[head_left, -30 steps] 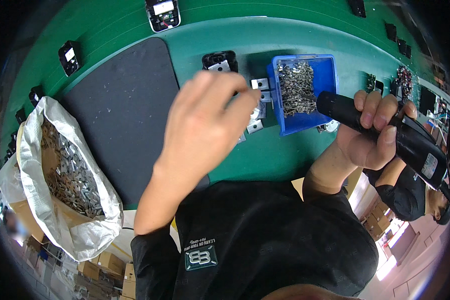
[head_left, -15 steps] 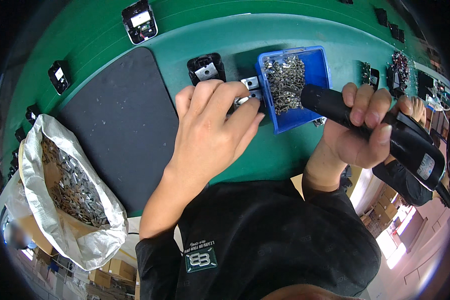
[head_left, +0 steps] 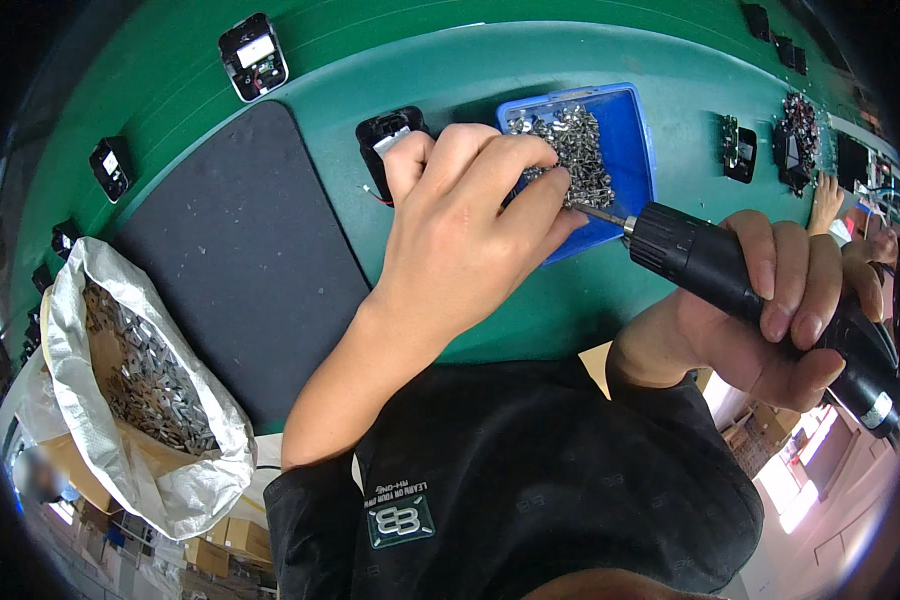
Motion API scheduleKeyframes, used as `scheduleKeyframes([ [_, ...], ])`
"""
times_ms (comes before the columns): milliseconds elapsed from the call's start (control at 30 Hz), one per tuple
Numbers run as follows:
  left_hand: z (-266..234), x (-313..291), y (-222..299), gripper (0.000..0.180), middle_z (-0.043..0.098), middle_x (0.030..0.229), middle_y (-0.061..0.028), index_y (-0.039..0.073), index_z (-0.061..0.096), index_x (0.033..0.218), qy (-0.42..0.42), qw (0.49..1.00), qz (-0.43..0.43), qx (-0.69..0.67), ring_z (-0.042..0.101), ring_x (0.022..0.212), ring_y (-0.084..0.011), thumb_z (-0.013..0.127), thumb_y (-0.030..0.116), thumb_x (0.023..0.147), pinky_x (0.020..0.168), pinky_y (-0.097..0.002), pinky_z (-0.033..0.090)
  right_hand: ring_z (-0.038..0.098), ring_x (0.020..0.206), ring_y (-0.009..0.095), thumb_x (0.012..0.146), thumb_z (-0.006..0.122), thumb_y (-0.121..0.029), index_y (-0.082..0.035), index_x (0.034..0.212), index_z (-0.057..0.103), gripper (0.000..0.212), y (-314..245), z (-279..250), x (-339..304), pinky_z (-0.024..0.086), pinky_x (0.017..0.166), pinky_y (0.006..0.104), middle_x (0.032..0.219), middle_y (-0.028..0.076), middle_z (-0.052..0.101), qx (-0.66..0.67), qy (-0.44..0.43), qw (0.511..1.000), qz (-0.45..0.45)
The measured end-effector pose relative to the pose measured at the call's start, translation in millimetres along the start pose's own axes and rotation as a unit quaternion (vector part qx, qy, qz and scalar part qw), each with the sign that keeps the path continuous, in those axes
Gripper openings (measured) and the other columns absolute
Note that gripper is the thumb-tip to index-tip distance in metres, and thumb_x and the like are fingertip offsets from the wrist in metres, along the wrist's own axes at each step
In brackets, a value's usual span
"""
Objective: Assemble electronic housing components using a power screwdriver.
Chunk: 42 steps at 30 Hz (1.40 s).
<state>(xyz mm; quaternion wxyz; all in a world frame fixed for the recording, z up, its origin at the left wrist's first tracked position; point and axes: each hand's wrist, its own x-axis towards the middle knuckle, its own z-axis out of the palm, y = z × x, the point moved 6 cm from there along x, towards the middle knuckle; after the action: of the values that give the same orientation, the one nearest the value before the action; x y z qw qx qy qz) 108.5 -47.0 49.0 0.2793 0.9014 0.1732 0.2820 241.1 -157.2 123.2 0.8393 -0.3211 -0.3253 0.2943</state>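
Note:
My right hand [head_left: 750, 320] is wrapped round a black electric screwdriver [head_left: 690, 250], whose thin metal bit points left over the near side of a blue bin [head_left: 625, 130]. Small metal screws [head_left: 588, 150] are heaped in that bin, mostly at its left. My left hand [head_left: 450, 225] reaches over the bin's left edge, thumb and forefinger closed close by the bit's tip. Whatever they pinch is hidden. Just beyond the left knuckles lies a black plastic housing [head_left: 378, 130] with a pale metal plate, partly covered by the hand.
A dark mat [head_left: 240, 250] lies on the green table at left, beside a white woven sack [head_left: 228, 440] of metal pieces. Open device housings [head_left: 253, 58] stand along the far side. At right are more black parts [head_left: 740, 150] and another person's hand [head_left: 826, 203].
My left hand has moved from beside the bin to over its left edge. The screwdriver has drawn back right and lower, its bit now showing near my left fingertips.

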Motion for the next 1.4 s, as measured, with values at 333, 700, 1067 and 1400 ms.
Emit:
scheduleKeyframes([
  [333,0,4,2,0.024,0.063,0.097,0.0037,0.012,0.07,0.081,-0.009,0.999,-0.007,-0.047,0.054,0.087,-0.0164,0.08,0.016,0.059,0.081,-0.0332,0.03,0.055,0.067,0.008,0.071,0.073,-0.015,-0.015,0.107,0.057,0.039,-4,-1,-2,0.041,0.075,0.0247,0.076,-0.004,0.056,-0.017,0.02,1.0,-0.009],
  [700,2,-5,-3,0.024,0.066,0.094,0.0022,0.01,0.07,0.083,0.041,0.994,0.026,-0.101,0.057,0.085,-0.0149,0.079,0.011,0.061,0.079,-0.0294,0.032,0.057,0.067,0.007,0.069,0.075,-0.015,-0.015,0.105,0.06,0.039,-9,-2,-1,0.044,0.075,0.0239,0.074,-0.004,0.058,-0.001,0.007,1.0,-0.023],
  [1067,-2,-6,-3,0.025,0.067,0.092,0.002,0.01,0.069,0.081,0.051,0.99,0.038,-0.128,0.058,0.083,-0.0144,0.079,0.008,0.057,0.079,-0.0295,0.033,0.058,0.068,0.008,0.068,0.076,-0.015,-0.015,0.103,0.06,0.039,-4,1,-2,0.045,0.077,0.0251,0.074,-0.003,0.058,0.016,-0.014,1.0,0.007],
  [1400,-7,-9,-4,0.023,0.068,0.091,0.0,0.008,0.07,0.078,0.061,0.989,0.052,-0.128,0.059,0.081,-0.0147,0.079,0.009,0.057,0.077,-0.0296,0.033,0.056,0.066,0.007,0.07,0.075,-0.017,-0.015,0.107,0.058,0.04,1,5,-1,0.044,0.073,0.0252,0.073,-0.005,0.058,0.021,-0.021,1.0,0.0],
])
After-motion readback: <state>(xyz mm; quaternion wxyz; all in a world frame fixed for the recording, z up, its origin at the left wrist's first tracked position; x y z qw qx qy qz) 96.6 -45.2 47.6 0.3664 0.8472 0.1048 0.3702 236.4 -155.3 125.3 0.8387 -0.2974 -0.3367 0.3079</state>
